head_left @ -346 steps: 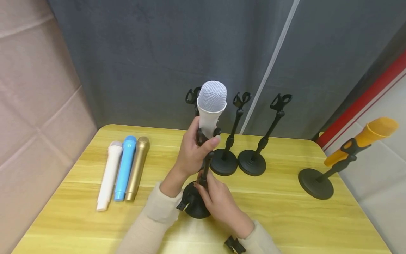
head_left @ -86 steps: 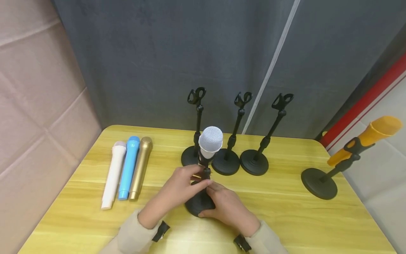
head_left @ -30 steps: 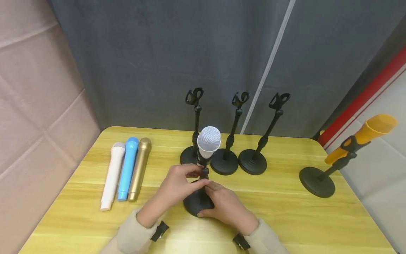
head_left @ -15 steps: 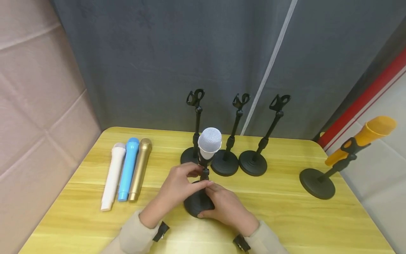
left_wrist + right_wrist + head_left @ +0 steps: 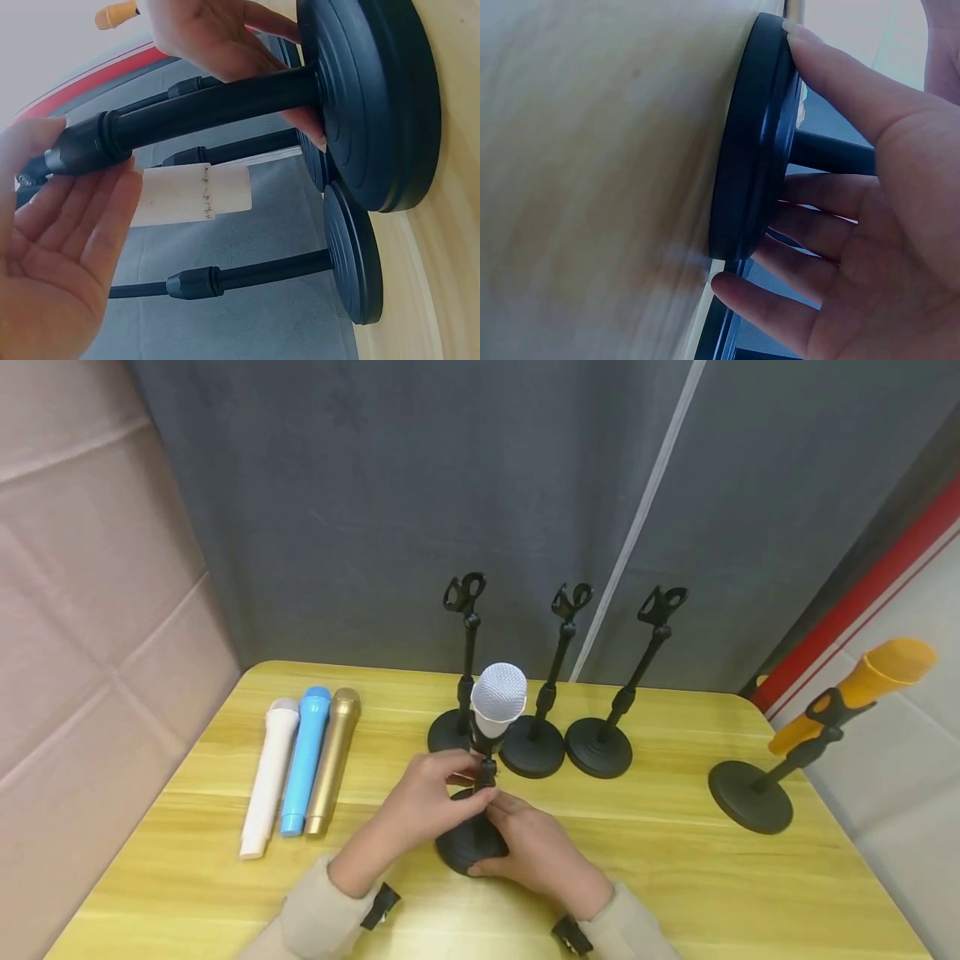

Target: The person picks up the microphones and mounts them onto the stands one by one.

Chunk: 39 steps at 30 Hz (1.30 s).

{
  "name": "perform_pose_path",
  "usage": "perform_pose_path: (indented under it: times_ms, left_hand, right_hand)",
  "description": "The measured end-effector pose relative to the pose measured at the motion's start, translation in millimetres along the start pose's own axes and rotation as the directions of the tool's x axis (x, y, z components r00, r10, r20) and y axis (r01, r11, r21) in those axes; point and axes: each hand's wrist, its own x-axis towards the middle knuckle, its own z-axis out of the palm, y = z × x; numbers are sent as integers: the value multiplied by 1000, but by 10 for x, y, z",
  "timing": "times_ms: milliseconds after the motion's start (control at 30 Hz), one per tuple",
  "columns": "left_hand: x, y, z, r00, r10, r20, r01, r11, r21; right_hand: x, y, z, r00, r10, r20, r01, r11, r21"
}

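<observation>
A white microphone (image 5: 498,693) with a silver-grey mesh head sits in the clip of a black microphone stand (image 5: 471,842) at the middle of the table. My left hand (image 5: 420,797) pinches the collar on that stand's pole between thumb and fingers, as the left wrist view shows. Below the collar, my right hand (image 5: 540,852) grips the round base, thumb on the rim and fingers on its far side around the foot of the pole. In the left wrist view, the microphone's handle end (image 5: 196,193) shows behind the pole.
White (image 5: 268,777), blue (image 5: 305,760) and gold (image 5: 332,760) microphones lie side by side at the left. Three stands with bare clips, the left (image 5: 467,668), middle (image 5: 551,693) and right (image 5: 622,697), stand behind. An orange microphone (image 5: 862,693) rests in a stand (image 5: 750,797) far right.
Since the oldest frame, the white microphone has come down lower; my left hand has moved from the clip to the collar, my right from the pole to the base. Over the last second, hands stay put.
</observation>
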Motion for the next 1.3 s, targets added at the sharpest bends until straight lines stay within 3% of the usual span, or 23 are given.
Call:
perform_pose_path:
  times_ms: [133,300,567,667,1000,1300]
  left_hand:
    - [-4,3,33,998,-41,-38,41,999,2]
    - [0,2,41,998,-34,-58,35,999,19]
    - [1,12,-2,999,-4,38,4,1000,-18]
    - [4,2,15,999,-5,47,7,1000,-27]
    - [-9,6,69,997,-29,-65,33,998,56]
    - [-3,35,32,999,-18,31,17,1000,25]
  right_hand:
    - [-2,0,2,1000,7,2,-7,1000,-9]
    - [5,4,4,1000,7,7,-7,1000,3]
    - [10,1,-6,1000,10,14,-10,1000,20]
    - [8,-2,-7,1000,16,14,-16,999,35]
    - [7,-4,-8,1000,16,15,-16,1000,14]
    - [3,4,-6,1000,17,20,-18,999,29]
